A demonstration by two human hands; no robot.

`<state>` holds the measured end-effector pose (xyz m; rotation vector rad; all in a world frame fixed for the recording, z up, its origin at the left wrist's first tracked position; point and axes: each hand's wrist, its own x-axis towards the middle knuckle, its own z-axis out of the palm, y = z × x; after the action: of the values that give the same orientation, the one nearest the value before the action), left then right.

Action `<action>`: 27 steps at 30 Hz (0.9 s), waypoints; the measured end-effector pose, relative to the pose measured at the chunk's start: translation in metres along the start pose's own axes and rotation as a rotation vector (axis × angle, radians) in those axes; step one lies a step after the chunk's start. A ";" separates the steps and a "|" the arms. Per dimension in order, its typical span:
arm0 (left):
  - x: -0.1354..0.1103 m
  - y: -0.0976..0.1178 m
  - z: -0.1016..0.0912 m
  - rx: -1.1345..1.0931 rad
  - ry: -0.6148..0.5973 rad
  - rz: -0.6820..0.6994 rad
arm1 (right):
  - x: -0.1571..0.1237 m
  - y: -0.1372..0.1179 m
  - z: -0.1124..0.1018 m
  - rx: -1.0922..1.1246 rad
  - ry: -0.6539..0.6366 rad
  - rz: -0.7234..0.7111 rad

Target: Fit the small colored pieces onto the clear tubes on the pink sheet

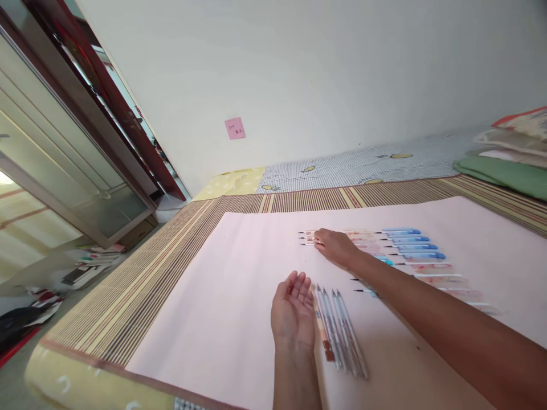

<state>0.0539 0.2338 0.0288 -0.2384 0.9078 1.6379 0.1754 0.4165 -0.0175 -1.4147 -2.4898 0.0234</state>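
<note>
My left hand [294,310] lies palm up over the white paper sheet [200,296], fingers spread a little and nothing in it. Just right of it is a row of pale pens [342,330] with their tips pointing away from me, and a brown-ended pen [323,333] lies nearest the hand. Farther off, my right hand [335,246] pinches the front part of a slim pen in a row lying sideways, tips to the left. Blue pens [416,240] and pinkish pens [444,279] continue that layout to the right. My right forearm hides part of them.
The paper covers a striped mat [149,273] on a bed. Folded cloths [508,173] are piled at the far right. A pink note [235,128] sticks to the white wall. Books [85,265] stand on the floor at left, near a glass-paned door [64,136].
</note>
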 end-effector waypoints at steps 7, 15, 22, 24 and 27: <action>0.000 0.000 0.002 -0.006 -0.007 -0.010 | 0.001 -0.003 0.002 0.007 0.002 0.024; -0.002 -0.001 0.002 -0.005 -0.005 -0.012 | 0.001 -0.005 0.001 0.048 -0.028 -0.104; 0.000 -0.001 0.001 -0.009 -0.013 -0.013 | 0.003 -0.005 0.002 0.035 -0.079 -0.113; 0.000 -0.001 0.001 -0.009 -0.017 -0.016 | 0.001 -0.003 -0.001 0.059 -0.058 -0.103; 0.000 -0.001 0.000 -0.010 -0.013 -0.012 | -0.001 0.003 -0.012 0.092 0.007 -0.021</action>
<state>0.0551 0.2339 0.0284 -0.2393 0.8870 1.6309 0.1812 0.4158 -0.0069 -1.3496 -2.4640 0.1271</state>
